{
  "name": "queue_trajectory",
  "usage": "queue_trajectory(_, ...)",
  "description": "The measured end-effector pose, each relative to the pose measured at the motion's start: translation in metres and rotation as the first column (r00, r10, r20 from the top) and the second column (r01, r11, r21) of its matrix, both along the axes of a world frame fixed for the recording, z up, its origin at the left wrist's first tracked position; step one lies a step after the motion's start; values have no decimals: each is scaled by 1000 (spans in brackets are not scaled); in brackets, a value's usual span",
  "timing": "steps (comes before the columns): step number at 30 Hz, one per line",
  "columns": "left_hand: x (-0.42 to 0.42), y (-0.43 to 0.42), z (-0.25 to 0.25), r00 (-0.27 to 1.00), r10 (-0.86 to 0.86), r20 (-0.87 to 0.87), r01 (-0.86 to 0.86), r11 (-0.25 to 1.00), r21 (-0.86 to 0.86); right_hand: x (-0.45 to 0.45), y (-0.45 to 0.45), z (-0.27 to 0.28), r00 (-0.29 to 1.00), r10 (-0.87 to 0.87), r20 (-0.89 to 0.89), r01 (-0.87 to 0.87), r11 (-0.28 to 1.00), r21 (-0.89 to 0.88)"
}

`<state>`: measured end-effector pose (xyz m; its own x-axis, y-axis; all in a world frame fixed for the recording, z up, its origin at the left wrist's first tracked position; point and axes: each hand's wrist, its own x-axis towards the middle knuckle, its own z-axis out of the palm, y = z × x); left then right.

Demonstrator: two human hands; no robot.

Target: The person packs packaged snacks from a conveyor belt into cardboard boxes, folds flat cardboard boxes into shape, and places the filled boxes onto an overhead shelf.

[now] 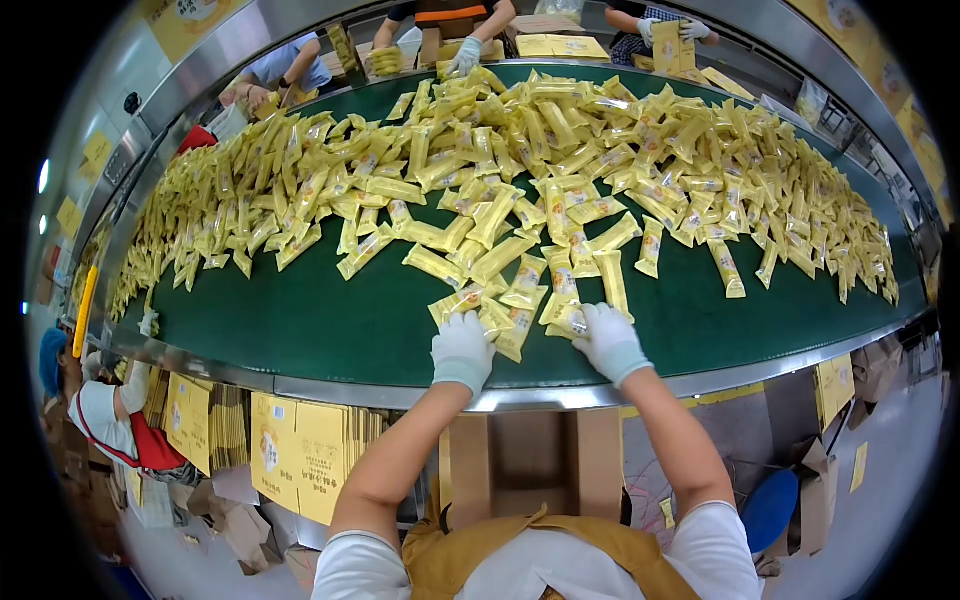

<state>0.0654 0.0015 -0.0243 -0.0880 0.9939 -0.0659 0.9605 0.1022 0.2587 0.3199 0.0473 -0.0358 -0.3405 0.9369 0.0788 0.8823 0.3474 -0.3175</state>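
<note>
My left hand [463, 352], in a white glove, is at the near edge of the green conveyor belt [330, 320]. Its fingers are curled against a yellow wrapped snack packet [458, 302], and more packets lie by its thumb. My right hand [611, 344], gloved too, closes on another yellow snack packet [566, 319] at the near end of a small cluster. Between the hands several packets [516, 332] lie loose on the belt. The fingertips of both hands are partly hidden by the packets. Below the belt edge, in front of my body, stands an open cardboard box [468, 470].
A large heap of yellow packets [560, 125] spreads across the belt. Flat yellow cartons [300, 450] stand in stacks at lower left. Co-workers' gloved hands [466, 56] work along the far side. A person in a blue cap [54, 355] is at left. A blue stool [770, 510] stands at right.
</note>
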Motion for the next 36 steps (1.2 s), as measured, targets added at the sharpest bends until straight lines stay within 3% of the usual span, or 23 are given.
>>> queue_trajectory(2,-5,10,3,1000,26,9,-25,989,-147,1,5,-1,997,8,81,-3,998,-70)
queue_trajectory(5,-33,7,32,996,-30,82,41,990,-137,23,5,36,993,51,-103,-59,995,-81)
queue_trajectory(6,-40,9,41,995,-35,92,47,991,-126,27,10,46,992,-67,-110,60,996,-69)
queue_trajectory(7,-47,15,40,989,-64,137,58,997,51,26,21,51,978,-180,-107,175,983,-54)
queue_trajectory(8,-51,28,40,986,-73,152,59,994,97,25,32,54,951,-291,-105,288,957,-40)
queue_trajectory(11,-34,71,32,998,-59,3,59,991,-120,16,77,8,870,-491,47,493,868,-54)
queue_trajectory(12,-24,81,30,996,-69,-51,56,973,-225,8,74,7,874,-479,84,486,868,-101)
queue_trajectory(14,-21,89,29,989,-97,-115,69,972,-224,3,76,12,861,-482,162,502,857,-118)
queue_trajectory(17,-28,81,31,977,-154,-151,119,969,-217,21,73,4,908,-381,178,398,915,-73)
queue_trajectory(21,-69,55,-7,932,-234,-275,248,969,15,69,53,-32,862,-309,401,175,925,337)
queue_trajectory(24,-72,11,-14,879,-319,-355,400,898,184,66,16,-10,953,-114,281,-5,921,390)
queue_trajectory(25,-65,2,-13,882,-311,-355,390,903,178,57,-3,6,961,-79,264,-10,947,320)
queue_trajectory(26,-60,-4,-12,885,-301,-355,379,909,173,54,-13,-3,952,-111,286,2,934,358)
queue_trajectory(28,-55,13,20,944,-267,-195,261,964,-56,53,-11,-4,950,-172,261,82,944,321)
queue_trajectory(29,-55,18,29,966,-230,-117,208,962,-178,54,-6,0,933,-178,312,132,978,163)
queue_trajectory(32,-65,24,14,925,-319,-207,308,948,-83,52,27,41,887,-137,442,265,933,-243)
queue_trajectory(34,-69,20,9,909,-352,-225,325,934,-150,46,43,60,873,-74,482,304,855,-420)
queue_trajectory(36,-72,15,6,909,-356,-216,316,928,-199,43,52,69,956,-164,245,252,886,-389)
